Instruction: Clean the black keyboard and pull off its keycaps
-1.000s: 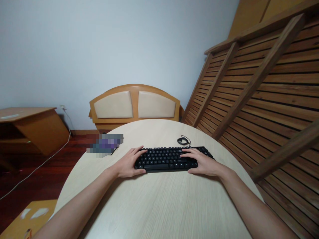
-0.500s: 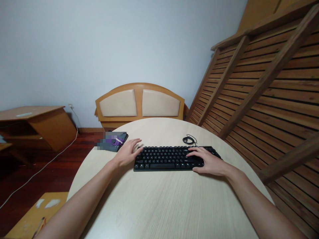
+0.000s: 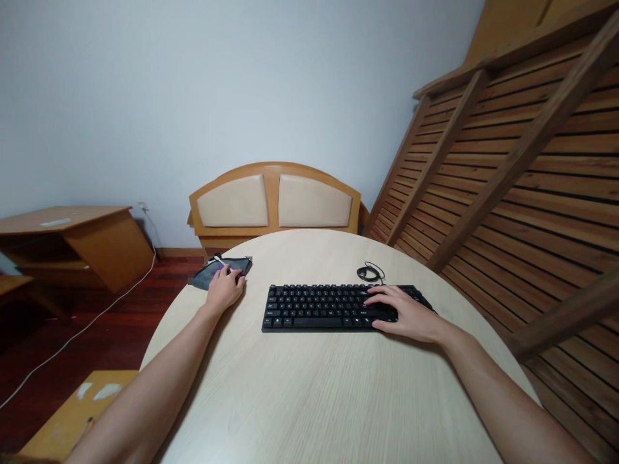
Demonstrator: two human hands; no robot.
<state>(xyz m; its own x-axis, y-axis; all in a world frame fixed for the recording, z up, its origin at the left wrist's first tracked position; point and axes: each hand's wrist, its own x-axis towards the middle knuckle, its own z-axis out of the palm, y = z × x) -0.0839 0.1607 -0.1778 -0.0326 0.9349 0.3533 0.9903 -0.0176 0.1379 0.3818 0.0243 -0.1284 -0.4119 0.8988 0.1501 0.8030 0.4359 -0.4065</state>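
Note:
A black keyboard (image 3: 314, 309) lies on the round, pale wood table (image 3: 309, 386). My right hand (image 3: 409, 316) rests on its right part, fingers spread over the keys and thumb at the front edge. At the table's left edge is a flat, dark grey cloth-like item (image 3: 204, 276) with purple on it. On top of it, my left hand (image 3: 225, 290) has its fingers curled down around a thin white stick (image 3: 222, 261) with a dark end. The fingers hide the stick's lower part, so its kind is unclear.
A coiled black cable (image 3: 369, 273) lies behind the keyboard. Slatted wooden frames (image 3: 483, 167) lean at the right. Beyond the table stands a padded headboard (image 3: 273, 200). A desk (image 3: 77, 232) is at the far left, and a low wooden surface (image 3: 62, 419) sits beside the table.
My left hand has moved left from the keyboard's left end to the dark item, and its fingers have curled in around the white stick. My right hand stays on the keyboard.

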